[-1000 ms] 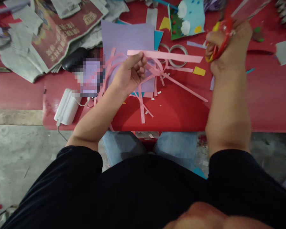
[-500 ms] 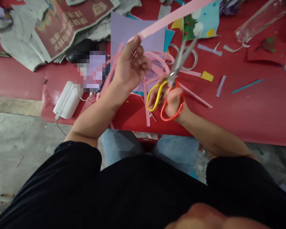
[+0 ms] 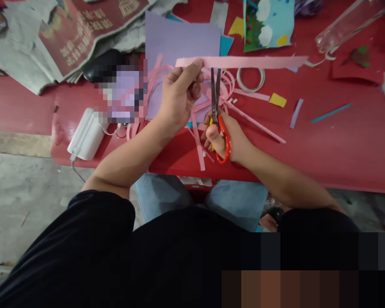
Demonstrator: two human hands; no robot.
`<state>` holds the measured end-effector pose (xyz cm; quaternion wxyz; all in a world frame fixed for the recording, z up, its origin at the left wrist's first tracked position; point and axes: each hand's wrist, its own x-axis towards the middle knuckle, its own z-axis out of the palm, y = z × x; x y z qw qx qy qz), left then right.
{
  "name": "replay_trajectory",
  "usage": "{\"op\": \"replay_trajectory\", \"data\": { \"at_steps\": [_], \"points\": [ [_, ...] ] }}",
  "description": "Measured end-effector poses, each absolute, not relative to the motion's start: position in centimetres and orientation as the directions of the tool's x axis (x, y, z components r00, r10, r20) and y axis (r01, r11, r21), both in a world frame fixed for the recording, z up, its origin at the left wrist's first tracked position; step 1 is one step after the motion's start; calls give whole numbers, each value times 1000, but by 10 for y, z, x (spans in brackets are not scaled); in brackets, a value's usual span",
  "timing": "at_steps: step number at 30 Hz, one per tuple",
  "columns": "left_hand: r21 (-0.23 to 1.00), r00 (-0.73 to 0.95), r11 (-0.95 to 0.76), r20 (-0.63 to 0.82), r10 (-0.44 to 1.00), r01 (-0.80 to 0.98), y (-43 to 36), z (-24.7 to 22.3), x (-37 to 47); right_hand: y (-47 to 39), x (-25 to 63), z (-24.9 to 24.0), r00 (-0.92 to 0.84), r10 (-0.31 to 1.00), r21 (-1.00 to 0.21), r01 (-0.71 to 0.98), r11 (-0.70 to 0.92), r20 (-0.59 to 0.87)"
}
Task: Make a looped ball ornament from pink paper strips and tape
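Observation:
My left hand (image 3: 182, 96) pinches a long pink paper strip (image 3: 253, 62) near its left end, with the rest reaching out level to the right. In my right hand (image 3: 232, 132) are scissors (image 3: 214, 109) with one red and one yellow handle loop. Their blades point away from me, a little apart, and the tips meet the strip's lower edge just right of my left fingers; whether the paper lies between them I cannot tell. Beneath both hands, loose pink strips (image 3: 199, 149) lie tangled over a lilac paper sheet (image 3: 182, 38).
A tape roll (image 3: 250, 80), yellow scrap (image 3: 277, 100) and blue strip (image 3: 332, 113) lie to the right on the red table (image 3: 340, 154). Farther back are a decorated card (image 3: 269, 25) and a clear bottle (image 3: 349, 30). A white power bank (image 3: 86, 134) and newspaper (image 3: 73, 47) are at left.
The pink strip has swung down from a slant to nearly level. The scissors have turned upright, moved left to the strip, and their blades have come closer together.

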<state>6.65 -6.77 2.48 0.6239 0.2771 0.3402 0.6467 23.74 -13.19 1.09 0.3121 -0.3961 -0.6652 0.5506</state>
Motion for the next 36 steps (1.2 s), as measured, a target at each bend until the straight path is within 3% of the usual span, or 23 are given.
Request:
{"op": "replay_trajectory", "data": {
  "at_steps": [11, 16, 27, 32, 36],
  "points": [
    [833, -136, -59, -20, 990, -550, -65, 27, 60, -134, 241, 25, -557, 827, -957, 271, 100, -71],
    [852, -135, 11, -95, 986, -523, -63, 24, 63, -133, 242, 26, -561, 826, -948, 289, 130, -58],
    [828, -43, 22, -55, 998, -560, -77, 24, 75, -133, 235, 14, -408, 913, -975, 202, 88, -2],
    [833, -78, 95, -163, 983, -545, -84, 24, 82, -133, 235, 15, -431, 902, -983, 164, 77, -2],
    [782, -43, 107, -168, 985, -614, -86, 24, 85, -134, 233, 17, -401, 916, -986, 154, 59, -8]
  ]
}}
